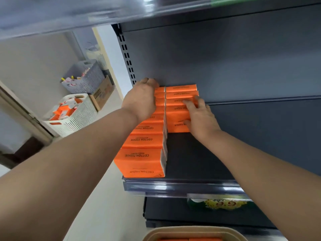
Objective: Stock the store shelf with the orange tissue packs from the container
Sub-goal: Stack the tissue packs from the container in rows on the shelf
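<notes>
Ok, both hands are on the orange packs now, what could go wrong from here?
1. The left row already reaches the shelf lip; if the left hand at its back end drags it forward, the front pack could drop off.
2. The right row stops short with bare shelf ahead; the right hand lying flat on top might skew or slide its packs.

Left hand (141, 101) and right hand (199, 117) on shelved orange tissue packs (144, 141) (two rows)
</notes>
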`<state>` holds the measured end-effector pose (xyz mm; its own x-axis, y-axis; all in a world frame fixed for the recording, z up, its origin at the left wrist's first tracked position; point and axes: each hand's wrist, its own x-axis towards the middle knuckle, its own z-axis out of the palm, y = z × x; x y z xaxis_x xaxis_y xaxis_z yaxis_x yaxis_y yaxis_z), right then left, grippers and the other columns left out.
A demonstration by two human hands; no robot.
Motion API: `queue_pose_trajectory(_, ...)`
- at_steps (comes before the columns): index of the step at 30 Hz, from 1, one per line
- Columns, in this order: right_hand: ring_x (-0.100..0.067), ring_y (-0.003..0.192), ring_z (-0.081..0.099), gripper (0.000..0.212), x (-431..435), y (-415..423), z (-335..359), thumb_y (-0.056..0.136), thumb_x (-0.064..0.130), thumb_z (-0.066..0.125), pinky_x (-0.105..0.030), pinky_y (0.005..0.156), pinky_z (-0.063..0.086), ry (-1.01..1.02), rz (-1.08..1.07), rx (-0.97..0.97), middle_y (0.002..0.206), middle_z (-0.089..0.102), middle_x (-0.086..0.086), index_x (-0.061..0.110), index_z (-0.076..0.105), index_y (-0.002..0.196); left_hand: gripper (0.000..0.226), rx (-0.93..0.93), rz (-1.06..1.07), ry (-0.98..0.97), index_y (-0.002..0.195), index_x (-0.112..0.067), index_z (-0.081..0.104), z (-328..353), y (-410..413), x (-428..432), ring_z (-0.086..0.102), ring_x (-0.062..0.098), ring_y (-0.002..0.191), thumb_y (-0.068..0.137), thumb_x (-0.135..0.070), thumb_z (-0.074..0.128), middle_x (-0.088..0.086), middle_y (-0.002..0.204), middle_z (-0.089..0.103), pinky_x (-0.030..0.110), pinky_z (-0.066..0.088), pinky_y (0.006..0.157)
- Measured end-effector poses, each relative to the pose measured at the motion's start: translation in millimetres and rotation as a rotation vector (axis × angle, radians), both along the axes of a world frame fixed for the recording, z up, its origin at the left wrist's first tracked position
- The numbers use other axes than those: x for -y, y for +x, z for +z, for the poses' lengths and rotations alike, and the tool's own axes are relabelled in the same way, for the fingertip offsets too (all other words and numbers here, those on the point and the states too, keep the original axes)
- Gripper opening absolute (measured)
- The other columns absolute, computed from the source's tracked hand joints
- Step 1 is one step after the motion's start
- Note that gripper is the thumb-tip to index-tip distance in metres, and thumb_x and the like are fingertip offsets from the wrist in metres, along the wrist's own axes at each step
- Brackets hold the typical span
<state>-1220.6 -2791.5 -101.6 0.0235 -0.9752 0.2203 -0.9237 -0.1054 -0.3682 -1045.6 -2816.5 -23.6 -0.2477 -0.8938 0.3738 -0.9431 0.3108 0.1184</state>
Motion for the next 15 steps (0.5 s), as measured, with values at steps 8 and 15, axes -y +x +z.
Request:
queue_pose_trajectory(8, -0.037, 0.145, 0.008, 0.078, -18, -4, 5, 0.089, 0.037, 0.062, -0.051, 0.114, 0.018, 0.023, -0.027, -0.154, 0.157, 0.010, -0.012, 0.026, 0.015, 0.149, 0.048, 0.019, 0.005, 0.027, 0.132, -0.013, 0.047, 7, 4, -18, 0.052, 0.028, 0.114, 0.086, 0.001, 0.052, 0.009, 0.128, 0.050, 0.030, 0.042, 0.077)
queue_pose_trajectory(15, -0.026, 0.144, 0.015, 0.064, -88, -11, 21, 0.091, 0.032, 0.059, -0.044, 0.113, 0.019, -0.031, 0.047, -0.199, 0.153, 0.025, -0.005, 0.021, 0.027, 0.146, 0.043, 0.026, -0.037, 0.035, 0.128, -0.010, 0.050, 16, -2, -78, 0.051, 0.030, 0.116, 0.086, -0.004, 0.053, 0.012, 0.125, 0.053, 0.038, 0.047, 0.086)
